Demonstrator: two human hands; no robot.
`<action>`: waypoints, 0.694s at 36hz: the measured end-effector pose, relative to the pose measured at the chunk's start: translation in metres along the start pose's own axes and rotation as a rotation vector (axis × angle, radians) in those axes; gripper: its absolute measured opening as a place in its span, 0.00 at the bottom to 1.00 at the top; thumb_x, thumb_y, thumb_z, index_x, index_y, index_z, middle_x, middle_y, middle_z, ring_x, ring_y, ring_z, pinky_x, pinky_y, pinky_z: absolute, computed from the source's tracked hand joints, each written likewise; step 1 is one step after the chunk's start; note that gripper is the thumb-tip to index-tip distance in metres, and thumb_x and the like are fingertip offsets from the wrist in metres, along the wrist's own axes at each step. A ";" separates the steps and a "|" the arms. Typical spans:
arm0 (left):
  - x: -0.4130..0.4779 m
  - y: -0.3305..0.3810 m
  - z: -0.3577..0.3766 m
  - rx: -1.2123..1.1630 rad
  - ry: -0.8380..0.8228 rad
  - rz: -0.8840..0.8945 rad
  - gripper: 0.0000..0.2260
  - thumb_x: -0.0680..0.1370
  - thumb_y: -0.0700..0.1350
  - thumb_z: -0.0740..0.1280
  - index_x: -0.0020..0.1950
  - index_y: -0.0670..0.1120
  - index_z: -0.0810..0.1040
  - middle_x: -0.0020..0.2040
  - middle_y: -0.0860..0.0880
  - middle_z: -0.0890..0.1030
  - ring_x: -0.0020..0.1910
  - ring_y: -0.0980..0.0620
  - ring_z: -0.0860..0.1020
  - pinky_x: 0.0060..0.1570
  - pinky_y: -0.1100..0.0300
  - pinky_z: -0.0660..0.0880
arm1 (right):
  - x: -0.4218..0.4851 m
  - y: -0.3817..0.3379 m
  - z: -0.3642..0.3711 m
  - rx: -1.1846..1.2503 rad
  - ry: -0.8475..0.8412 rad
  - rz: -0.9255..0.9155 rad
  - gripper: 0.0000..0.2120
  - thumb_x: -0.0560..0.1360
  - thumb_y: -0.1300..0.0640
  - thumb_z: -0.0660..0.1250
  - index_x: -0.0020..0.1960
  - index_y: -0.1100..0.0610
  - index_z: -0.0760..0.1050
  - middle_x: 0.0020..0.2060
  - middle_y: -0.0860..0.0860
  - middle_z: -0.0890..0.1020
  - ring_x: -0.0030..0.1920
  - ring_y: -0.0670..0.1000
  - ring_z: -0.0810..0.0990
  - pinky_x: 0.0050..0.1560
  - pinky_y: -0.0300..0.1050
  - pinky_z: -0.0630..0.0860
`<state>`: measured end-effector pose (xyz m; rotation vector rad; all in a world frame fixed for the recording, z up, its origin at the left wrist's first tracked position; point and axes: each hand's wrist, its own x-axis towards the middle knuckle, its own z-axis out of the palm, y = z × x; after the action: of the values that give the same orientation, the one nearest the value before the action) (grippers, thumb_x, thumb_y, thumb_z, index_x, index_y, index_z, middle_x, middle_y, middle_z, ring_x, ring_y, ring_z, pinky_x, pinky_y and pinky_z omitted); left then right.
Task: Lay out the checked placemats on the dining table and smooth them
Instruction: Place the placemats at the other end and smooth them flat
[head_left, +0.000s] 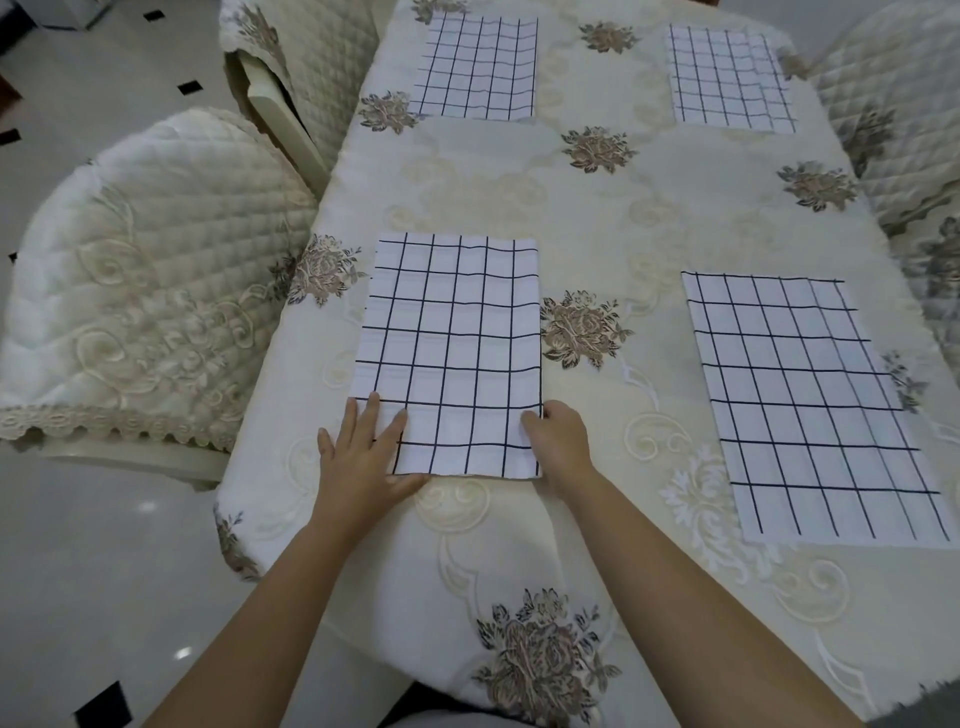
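Several white placemats with a black check lie flat on the dining table (597, 223), which wears a cream cloth with embroidered roses. The near-left placemat (452, 353) is under my hands. My left hand (363, 452) lies flat with straight, spread fingers on its near-left corner. My right hand (558, 441) sits at its near-right edge, fingers bent over the border; whether it pinches the cloth I cannot tell. The near-right placemat (810, 410), far-left placemat (480, 67) and far-right placemat (730, 80) lie untouched.
Quilted cream chairs stand round the table: one at the left (140, 280), one at the far left (306, 67), one along the right edge (904, 145). A pale tiled floor (88, 571) with small black insets shows at the left.
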<state>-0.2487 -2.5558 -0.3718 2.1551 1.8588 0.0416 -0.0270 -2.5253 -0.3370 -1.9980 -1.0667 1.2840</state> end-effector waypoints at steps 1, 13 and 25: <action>-0.001 -0.001 0.000 -0.033 0.009 -0.029 0.46 0.62 0.74 0.52 0.71 0.47 0.67 0.74 0.39 0.59 0.74 0.36 0.55 0.62 0.28 0.55 | -0.001 -0.001 -0.001 -0.008 -0.007 0.003 0.13 0.74 0.62 0.58 0.32 0.56 0.61 0.30 0.50 0.68 0.32 0.50 0.66 0.29 0.41 0.60; -0.015 -0.007 0.001 -0.137 0.004 -0.192 0.61 0.51 0.83 0.35 0.77 0.49 0.51 0.77 0.45 0.42 0.76 0.48 0.39 0.71 0.42 0.42 | -0.014 0.015 -0.024 0.048 -0.055 0.056 0.08 0.75 0.58 0.62 0.40 0.61 0.70 0.32 0.57 0.77 0.28 0.53 0.74 0.23 0.38 0.71; -0.012 0.000 -0.003 -0.146 0.027 -0.187 0.41 0.70 0.67 0.63 0.76 0.49 0.55 0.78 0.47 0.45 0.76 0.48 0.41 0.71 0.40 0.43 | -0.024 0.023 -0.028 0.064 -0.134 0.024 0.10 0.79 0.59 0.59 0.39 0.58 0.71 0.33 0.59 0.83 0.32 0.55 0.84 0.28 0.43 0.73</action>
<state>-0.2515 -2.5667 -0.3669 1.8869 1.9977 0.1617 0.0004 -2.5580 -0.3316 -1.9051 -1.0523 1.4632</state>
